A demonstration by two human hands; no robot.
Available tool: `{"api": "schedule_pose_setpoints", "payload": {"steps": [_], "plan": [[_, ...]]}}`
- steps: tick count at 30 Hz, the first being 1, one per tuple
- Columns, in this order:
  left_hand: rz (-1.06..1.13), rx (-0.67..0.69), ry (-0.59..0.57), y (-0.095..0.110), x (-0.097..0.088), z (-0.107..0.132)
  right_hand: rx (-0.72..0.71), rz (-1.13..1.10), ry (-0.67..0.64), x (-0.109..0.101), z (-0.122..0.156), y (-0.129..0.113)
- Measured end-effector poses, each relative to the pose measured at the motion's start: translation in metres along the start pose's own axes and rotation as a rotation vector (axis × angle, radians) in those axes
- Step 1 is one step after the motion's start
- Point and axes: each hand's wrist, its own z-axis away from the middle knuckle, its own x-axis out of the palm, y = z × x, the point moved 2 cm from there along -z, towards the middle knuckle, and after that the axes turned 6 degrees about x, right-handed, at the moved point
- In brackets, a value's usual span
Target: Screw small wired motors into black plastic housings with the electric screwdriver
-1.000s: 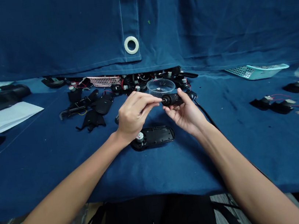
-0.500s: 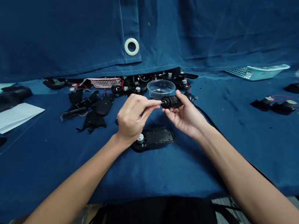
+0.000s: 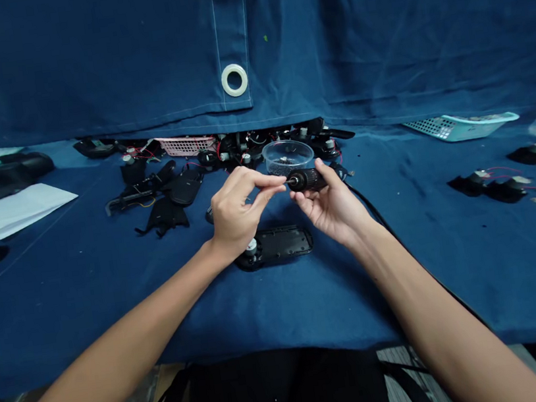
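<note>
A black electric screwdriver (image 3: pixel 309 179) lies level in my right hand (image 3: pixel 333 208), whose fingers and thumb close round its body. Its bit points left. Thumb and forefinger of my left hand (image 3: pixel 239 208) pinch the tip of that bit; whether a screw sits there is too small to tell. Below both hands a long black plastic housing (image 3: pixel 281 244) rests on the blue cloth, with a small white motor (image 3: pixel 251 247) at its left end. Just behind the screwdriver stands a clear round tub (image 3: pixel 288 151) with small dark pieces in it.
Black casings (image 3: pixel 186 187) and wired parts lie behind my left hand, near a pink basket (image 3: pixel 185 146). White paper (image 3: pixel 19 208) is at left. Rightward are a turquoise basket (image 3: pixel 467 126) and motor parts (image 3: pixel 488 186). A blue curtain (image 3: pixel 128 54) hangs behind; the black cord (image 3: pixel 373 209) runs beside my right arm.
Both hands stay nearly still at the screwdriver's tip. My left fingers have shifted slightly, and more of the bit shows. The whole view has moved a little.
</note>
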Motion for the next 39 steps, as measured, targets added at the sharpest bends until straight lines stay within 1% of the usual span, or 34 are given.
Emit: {"api": "schedule_pose_setpoints", "payload": {"steps": [4, 9, 14, 17, 21, 24, 30, 36, 39], "plan": [[0.001, -0.043, -0.032, -0.001, 0.0, -0.001, -0.004, 0.004, 0.0, -0.001, 0.0, 0.0], [-0.005, -0.021, -0.064, 0.0, 0.001, -0.001, 0.006, -0.001, 0.023, 0.0, 0.0, 0.0], [-0.019, 0.012, -0.114, 0.001, 0.002, -0.002, 0.011, -0.025, -0.028, -0.001, 0.0, 0.0], [-0.056, 0.047, -0.149, 0.0, 0.001, -0.001, 0.008, -0.043, -0.029, -0.002, -0.001, 0.0], [-0.16, 0.153, -0.081, -0.002, -0.003, 0.0, 0.015, -0.041, -0.008, -0.003, -0.001, 0.0], [-0.205, 0.18, -0.059, -0.002, -0.006, -0.001, 0.017, -0.028, -0.012, -0.001, 0.0, 0.0], [-0.253, 0.163, -0.114, -0.004, -0.004, -0.004, 0.004, -0.029, 0.003, -0.002, -0.001, 0.001], [-0.235, 0.177, -0.184, -0.009, 0.001, 0.002, -0.013, -0.049, 0.008, -0.004, -0.003, 0.003], [-0.214, 0.163, -0.215, -0.007, 0.001, -0.001, -0.016, -0.051, 0.013, -0.005, -0.003, 0.001]]}}
